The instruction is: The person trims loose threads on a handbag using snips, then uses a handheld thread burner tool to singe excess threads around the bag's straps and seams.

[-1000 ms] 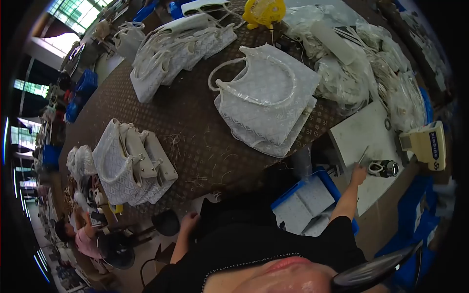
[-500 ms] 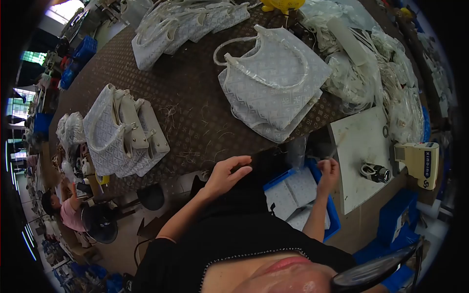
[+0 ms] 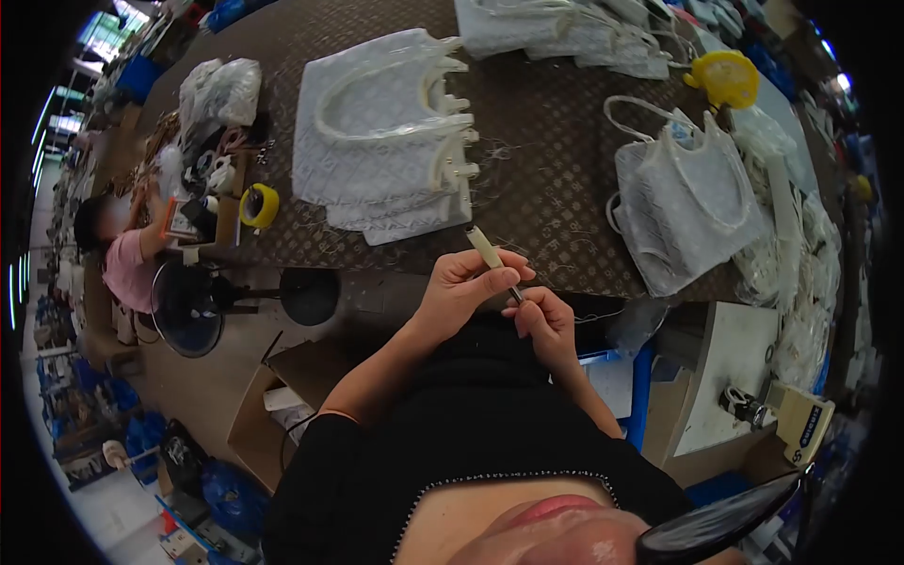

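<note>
My left hand (image 3: 468,289) is closed round a pen-like tool (image 3: 485,249) with a cream upper part and a dark, metallic lower end. Against that lower end, my right hand (image 3: 544,325) has its fingers pinched together. Both hands are close together in front of my chest, at the table's near edge. Just beyond them lies a stack of white patterned handbags (image 3: 381,141) with clear-wrapped handles. Farther right on the table is another white patterned bag (image 3: 687,202), its handles also wrapped.
The brown patterned table (image 3: 556,179) carries more white bags (image 3: 574,28), a yellow fan (image 3: 723,79), a yellow tape roll (image 3: 258,206) and plastic-wrapped straps at the right. A person in pink (image 3: 132,268) sits at the left. A white board (image 3: 730,367) stands at the lower right.
My hands have come together with the tool between them; my right hand has left the white board. The view has turned left, bringing the left bag stack nearer the middle.
</note>
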`<state>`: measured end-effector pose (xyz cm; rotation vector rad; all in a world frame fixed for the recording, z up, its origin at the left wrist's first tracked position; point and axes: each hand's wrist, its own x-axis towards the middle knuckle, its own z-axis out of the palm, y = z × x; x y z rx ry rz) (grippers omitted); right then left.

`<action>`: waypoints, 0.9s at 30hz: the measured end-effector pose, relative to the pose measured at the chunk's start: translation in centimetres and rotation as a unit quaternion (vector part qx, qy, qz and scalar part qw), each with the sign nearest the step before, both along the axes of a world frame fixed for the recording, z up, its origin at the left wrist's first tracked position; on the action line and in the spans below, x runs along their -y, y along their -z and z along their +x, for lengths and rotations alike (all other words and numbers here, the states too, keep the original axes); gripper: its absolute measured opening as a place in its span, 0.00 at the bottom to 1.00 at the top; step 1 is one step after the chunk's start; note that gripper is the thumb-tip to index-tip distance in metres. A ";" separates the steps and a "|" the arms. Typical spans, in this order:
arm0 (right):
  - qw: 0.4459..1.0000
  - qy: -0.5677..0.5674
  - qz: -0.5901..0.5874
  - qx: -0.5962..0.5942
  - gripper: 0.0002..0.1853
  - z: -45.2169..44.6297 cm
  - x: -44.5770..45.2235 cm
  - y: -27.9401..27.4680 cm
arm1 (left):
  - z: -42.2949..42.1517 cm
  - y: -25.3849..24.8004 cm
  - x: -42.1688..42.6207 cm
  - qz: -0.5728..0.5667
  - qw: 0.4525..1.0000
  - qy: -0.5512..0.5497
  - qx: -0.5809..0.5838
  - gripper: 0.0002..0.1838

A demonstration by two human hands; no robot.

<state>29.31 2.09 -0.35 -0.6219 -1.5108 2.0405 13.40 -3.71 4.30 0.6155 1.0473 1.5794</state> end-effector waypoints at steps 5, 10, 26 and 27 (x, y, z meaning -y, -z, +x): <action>0.942 -0.180 -0.280 -0.042 0.18 -6.7 3.2 -1.9 | -6.6 -0.1 4.9 0.034 0.998 0.035 0.025 0.08; 0.853 -0.262 -0.448 -0.048 0.20 -9.6 4.3 -1.9 | -10.2 0.7 6.0 0.135 0.986 0.086 -0.035 0.08; 0.696 -0.382 -0.599 -0.105 0.21 -11.4 -3.2 -0.5 | -11.4 0.5 2.3 0.154 0.951 -0.072 -0.256 0.09; 0.626 -0.413 -0.646 -0.143 0.21 -11.5 -3.5 -0.3 | -11.2 0.3 2.0 0.153 0.951 -0.074 -0.259 0.09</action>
